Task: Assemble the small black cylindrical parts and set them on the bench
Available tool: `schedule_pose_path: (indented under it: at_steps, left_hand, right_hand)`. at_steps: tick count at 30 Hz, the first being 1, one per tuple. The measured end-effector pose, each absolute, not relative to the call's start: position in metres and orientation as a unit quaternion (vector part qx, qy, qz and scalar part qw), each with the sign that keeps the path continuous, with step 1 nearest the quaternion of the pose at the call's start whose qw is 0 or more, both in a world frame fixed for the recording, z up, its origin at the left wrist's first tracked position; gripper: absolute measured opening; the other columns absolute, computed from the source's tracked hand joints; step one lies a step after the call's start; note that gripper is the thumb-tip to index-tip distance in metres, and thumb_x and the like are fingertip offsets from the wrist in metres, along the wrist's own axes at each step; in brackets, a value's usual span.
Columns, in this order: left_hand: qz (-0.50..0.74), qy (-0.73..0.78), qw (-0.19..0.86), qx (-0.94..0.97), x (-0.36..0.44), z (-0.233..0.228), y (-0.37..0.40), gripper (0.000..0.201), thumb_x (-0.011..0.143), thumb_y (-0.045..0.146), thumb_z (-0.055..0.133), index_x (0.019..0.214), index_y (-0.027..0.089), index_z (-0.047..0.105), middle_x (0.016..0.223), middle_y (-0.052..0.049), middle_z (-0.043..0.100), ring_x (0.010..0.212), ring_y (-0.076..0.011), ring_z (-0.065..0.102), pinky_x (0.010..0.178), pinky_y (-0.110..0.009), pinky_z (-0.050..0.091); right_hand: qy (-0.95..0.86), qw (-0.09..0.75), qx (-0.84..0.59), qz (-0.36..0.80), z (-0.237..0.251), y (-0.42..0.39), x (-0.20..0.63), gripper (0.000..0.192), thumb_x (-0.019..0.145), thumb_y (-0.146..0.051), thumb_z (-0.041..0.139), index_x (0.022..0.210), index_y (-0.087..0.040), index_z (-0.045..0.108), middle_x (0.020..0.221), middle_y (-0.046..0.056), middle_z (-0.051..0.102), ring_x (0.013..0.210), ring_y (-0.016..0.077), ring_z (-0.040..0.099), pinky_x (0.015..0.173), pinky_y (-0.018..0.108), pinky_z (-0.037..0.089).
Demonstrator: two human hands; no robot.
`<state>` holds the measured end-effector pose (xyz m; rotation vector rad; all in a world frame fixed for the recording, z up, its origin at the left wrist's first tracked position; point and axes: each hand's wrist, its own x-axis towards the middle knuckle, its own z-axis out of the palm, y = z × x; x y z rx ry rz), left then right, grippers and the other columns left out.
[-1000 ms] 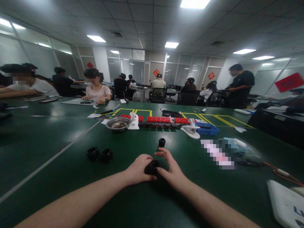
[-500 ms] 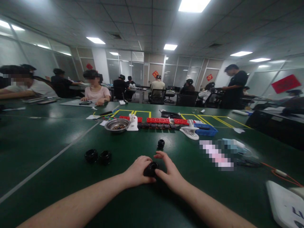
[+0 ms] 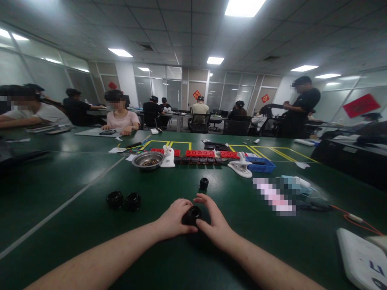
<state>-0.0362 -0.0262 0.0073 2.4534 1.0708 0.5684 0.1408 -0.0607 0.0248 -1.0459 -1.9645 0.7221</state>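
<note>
Both my hands meet at a black, hollow, round piece (image 3: 191,216) with a hole in its top, just above the green table. My left hand (image 3: 174,217) wraps its left side, fingers at the back and thumb in front. My right hand (image 3: 216,221) curves round it from the right, thumb against the near rim and fingers arched above the far side. Beyond them stands a smaller black ringed piece (image 3: 204,184). To the left, two similar black hollow pieces, one (image 3: 115,199) and another (image 3: 132,201), sit side by side.
Across the green table (image 3: 72,237) lie a metal bowl (image 3: 137,162) of small parts, white clamps (image 3: 241,166), red blocks (image 3: 200,153) and a blue tray (image 3: 261,165). Cables (image 3: 314,207) and a white board (image 3: 359,257) are at right. A dark object (image 3: 18,158) juts in at left. Several people sit around.
My hands keep nearly the same hold, the piece's hole now showing slightly more toward me. A dark object has come in at the left edge. A standing person's arm at right has lifted forward.
</note>
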Motion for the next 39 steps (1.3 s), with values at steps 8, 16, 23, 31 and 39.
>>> schedule_pose_path:
  at_steps: [8,16,23,31,39]
  left_hand:
    - [0.205,0.38,0.201,0.879,-0.036,0.007,-0.025,0.046,0.062,0.047,0.066,0.097,0.02,0.054,0.103,-0.006,0.051,0.097,-0.0252,0.047,0.085,-0.039,0.039]
    - [0.215,0.385,0.199,0.875,-0.037,0.003,-0.024,0.049,0.06,0.045,0.068,0.099,0.019,0.053,0.104,-0.007,0.051,0.098,-0.0256,0.046,0.086,-0.039,0.038]
    - [0.211,0.385,0.2,0.876,-0.036,0.005,-0.025,0.041,0.061,0.044,0.067,0.092,0.02,0.055,0.101,-0.006,0.052,0.096,-0.025,0.047,0.084,-0.037,0.039]
    - [0.205,0.389,0.212,0.873,-0.036,0.009,-0.027,0.041,0.061,0.044,0.067,0.093,0.019,0.056,0.105,-0.006,0.051,0.1,-0.0259,0.045,0.086,-0.038,0.038]
    - [0.202,0.384,0.201,0.878,-0.035,0.009,-0.028,0.038,0.061,0.041,0.068,0.09,0.02,0.057,0.103,-0.006,0.052,0.098,-0.0255,0.046,0.085,-0.037,0.039]
  right_hand:
    - [-0.755,0.387,-0.473,0.238,0.011,-0.056,0.135,0.057,0.067,-0.027,0.062,0.117,-0.019,0.037,0.103,0.007,0.05,0.099,0.0229,0.048,0.088,0.04,0.037]
    - [-0.785,0.389,-0.418,0.239,0.017,-0.062,0.137,0.062,0.063,-0.01,0.052,0.12,-0.021,0.033,0.117,0.008,0.046,0.112,0.0231,0.039,0.096,0.043,0.029]
    - [-0.747,0.404,-0.484,0.21,0.015,-0.061,0.133,0.058,0.063,-0.024,0.062,0.116,-0.018,0.037,0.102,0.007,0.05,0.099,0.0236,0.047,0.089,0.042,0.035]
    - [-0.777,0.397,-0.434,0.224,0.016,-0.062,0.138,0.061,0.064,-0.01,0.051,0.121,-0.021,0.032,0.116,0.007,0.045,0.111,0.0229,0.04,0.095,0.043,0.029]
    - [-0.74,0.419,-0.491,0.19,0.013,-0.06,0.132,0.057,0.065,-0.024,0.061,0.116,-0.018,0.036,0.097,0.007,0.051,0.096,0.0234,0.048,0.088,0.042,0.036]
